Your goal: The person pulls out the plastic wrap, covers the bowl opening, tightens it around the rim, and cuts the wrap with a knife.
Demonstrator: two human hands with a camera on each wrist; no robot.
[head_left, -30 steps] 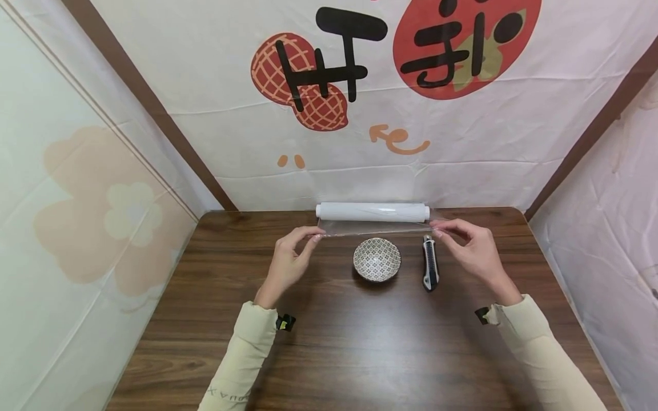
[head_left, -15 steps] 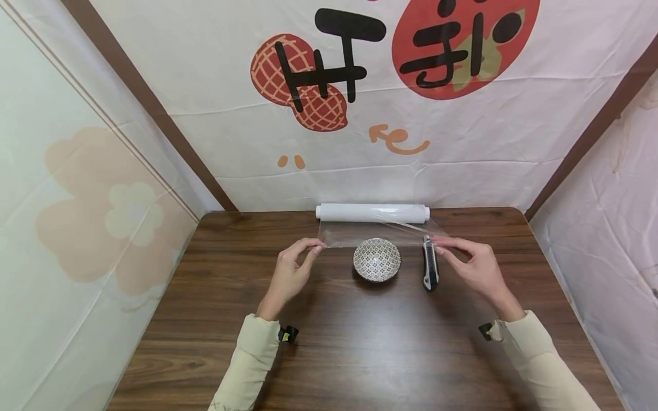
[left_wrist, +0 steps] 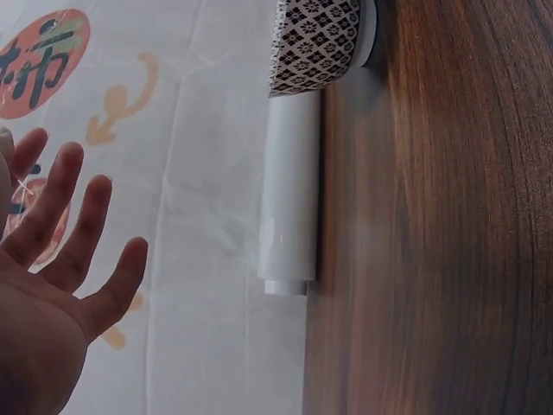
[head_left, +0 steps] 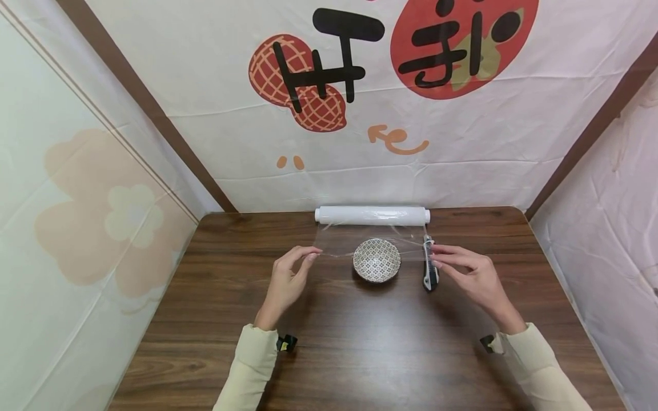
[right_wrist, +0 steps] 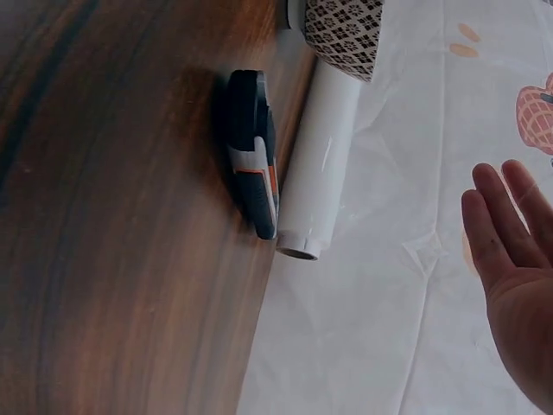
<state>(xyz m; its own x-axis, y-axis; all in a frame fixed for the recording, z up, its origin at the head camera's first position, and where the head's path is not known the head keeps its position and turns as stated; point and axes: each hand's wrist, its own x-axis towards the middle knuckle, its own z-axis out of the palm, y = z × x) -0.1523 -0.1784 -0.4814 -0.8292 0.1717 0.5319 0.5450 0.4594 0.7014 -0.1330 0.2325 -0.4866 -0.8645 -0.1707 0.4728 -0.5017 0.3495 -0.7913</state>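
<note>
A clear sheet of plastic wrap (head_left: 336, 242) stretches from the white roll (head_left: 372, 215) at the table's back edge toward me. Its left corner is pinched between thumb and forefinger of my left hand (head_left: 289, 278); my right hand (head_left: 475, 279) pinches the right corner. Beneath the sheet's front edge stands a small patterned bowl (head_left: 377, 261), upright. Beside my right fingertips lies a box cutter (head_left: 430, 271), its upper end under the film. In the left wrist view the other fingers of my left hand (left_wrist: 65, 259) spread loosely; the pinch is mostly out of frame.
The brown wooden table (head_left: 380, 354) runs up to a printed white cloth (head_left: 231, 137) hanging behind it. Cloth walls also stand at the left and right. In the right wrist view the box cutter (right_wrist: 252, 156) lies close to the roll's end.
Both hands have drawn the plastic wrap toward me, off the roll. Its front edge has moved from behind the bowl to over it. Bowl and box cutter have stayed put.
</note>
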